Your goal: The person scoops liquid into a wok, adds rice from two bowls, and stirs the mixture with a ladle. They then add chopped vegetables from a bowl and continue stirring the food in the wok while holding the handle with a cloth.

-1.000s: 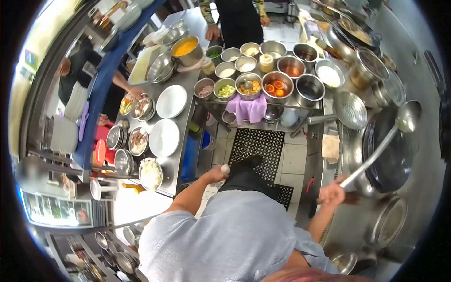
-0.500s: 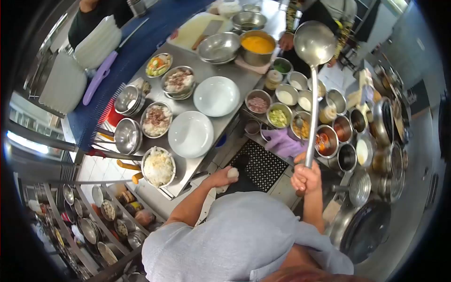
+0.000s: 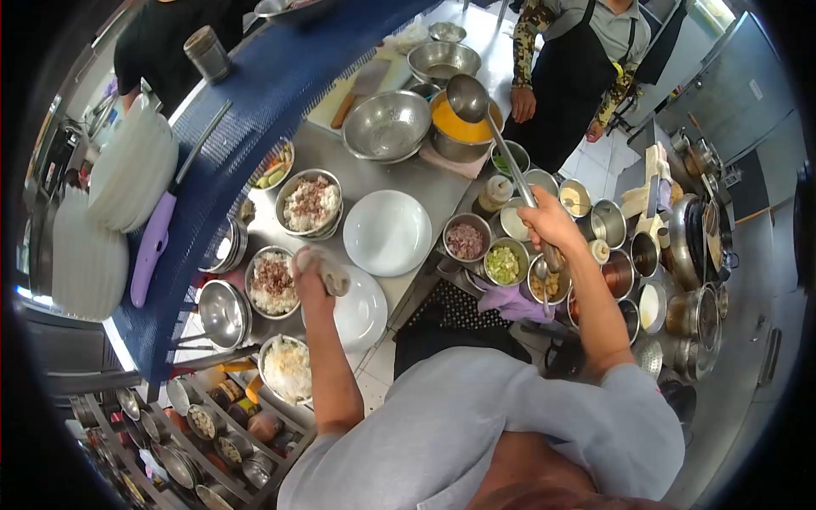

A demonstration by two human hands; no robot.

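A long metal ladle [image 3: 507, 155] is gripped by its handle in my right hand [image 3: 549, 223]. Its bowl overlaps the pot of orange-yellow liquid [image 3: 461, 129] at the back of the counter. My left hand [image 3: 311, 277], smeared by motion, is closed around a pale cloth [image 3: 337, 280]. It hovers between a bowl of rice topped with chopped meat [image 3: 274, 287] and a white plate [image 3: 357, 316]. Another white plate [image 3: 387, 233] lies behind that one, beside a second topped rice bowl [image 3: 311, 202]. A bowl of plain-looking rice [image 3: 287, 371] stands near my left forearm.
Metal containers of chopped meat [image 3: 466, 241] and green pieces [image 3: 503, 263] line the right side. An empty metal bowl [image 3: 387, 126] sits by the pot. Stacked white plates [image 3: 134, 183] and a purple-handled tool [image 3: 155, 246] rest on the blue mat [image 3: 246, 89]. A person in an apron [image 3: 565, 93] stands opposite.
My right hand has moved forward, bringing the ladle's bowl over the pot. My left hand has gone from beside my body to over the counter with the cloth. The view has shifted.
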